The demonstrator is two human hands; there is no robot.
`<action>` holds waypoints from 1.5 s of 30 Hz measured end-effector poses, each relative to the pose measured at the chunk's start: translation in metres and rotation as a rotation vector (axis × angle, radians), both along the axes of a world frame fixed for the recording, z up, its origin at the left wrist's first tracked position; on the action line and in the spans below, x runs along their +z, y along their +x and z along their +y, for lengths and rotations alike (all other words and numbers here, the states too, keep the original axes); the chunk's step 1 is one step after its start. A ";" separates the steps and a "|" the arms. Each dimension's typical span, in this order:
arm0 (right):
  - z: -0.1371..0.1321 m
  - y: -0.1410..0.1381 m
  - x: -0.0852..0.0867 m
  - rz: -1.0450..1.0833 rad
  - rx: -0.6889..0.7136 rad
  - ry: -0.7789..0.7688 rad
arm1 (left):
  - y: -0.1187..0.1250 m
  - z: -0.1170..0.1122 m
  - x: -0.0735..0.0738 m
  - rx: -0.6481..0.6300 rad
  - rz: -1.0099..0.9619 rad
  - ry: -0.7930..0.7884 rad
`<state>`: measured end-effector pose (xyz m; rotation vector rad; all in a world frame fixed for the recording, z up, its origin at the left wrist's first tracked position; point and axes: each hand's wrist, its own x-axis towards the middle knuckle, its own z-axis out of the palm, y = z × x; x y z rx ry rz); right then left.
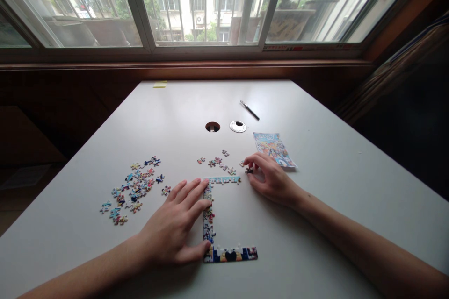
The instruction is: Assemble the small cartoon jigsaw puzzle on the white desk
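Note:
A partly joined jigsaw border (209, 224) lies on the white table (315, 205), with a top strip, a left strip and a bottom strip. My left hand (175, 229) rests flat and open beside the left strip, fingers stretched toward its top corner. My right hand (270, 177) is pinched on a small dark puzzle piece (249, 170) just right of the top strip's end. A few loose pieces (219, 162) lie just beyond the border.
A larger scatter of loose pieces (135, 188) lies at the left. A printed picture card (274, 149) sits beyond my right hand. Farther back are a pen (249, 110), a round cable hole (212, 126), its white cap (237, 126) and a yellow note (160, 84).

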<state>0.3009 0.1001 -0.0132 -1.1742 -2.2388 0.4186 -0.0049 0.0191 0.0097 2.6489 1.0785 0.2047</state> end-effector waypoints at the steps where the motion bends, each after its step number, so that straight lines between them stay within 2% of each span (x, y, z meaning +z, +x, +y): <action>1: 0.000 0.000 0.000 0.000 -0.002 0.000 | 0.000 0.000 0.000 0.000 0.001 0.001; 16: 0.000 0.000 0.001 -0.004 0.018 0.005 | 0.000 0.000 0.000 0.005 -0.055 -0.009; 45: -0.001 -0.001 0.003 0.005 0.023 0.005 | -0.001 0.000 0.000 0.010 -0.033 -0.017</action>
